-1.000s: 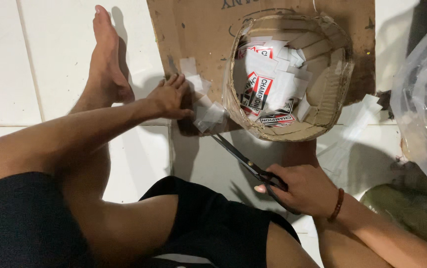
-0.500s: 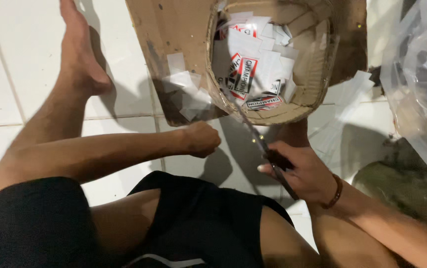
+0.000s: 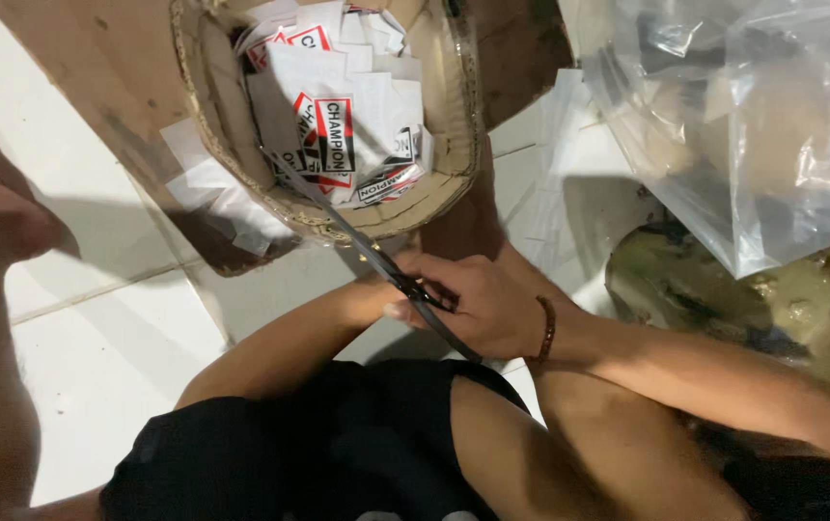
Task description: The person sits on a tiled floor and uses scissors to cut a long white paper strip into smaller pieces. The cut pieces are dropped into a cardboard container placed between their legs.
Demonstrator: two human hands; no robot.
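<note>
right hand (image 3: 487, 304) grips black scissors (image 3: 376, 259) — blades at the rim of a cardboard ring (image 3: 434, 188) full of paper labels (image 3: 338, 125); left hand hidden — cannot tell.

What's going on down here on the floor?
A person sits on a tiled floor with scissors in the right hand, blades reaching to the rim of a round cardboard basket filled with printed paper slips. The left hand is hidden behind the right. A clear plastic bag lies alongside.
</note>
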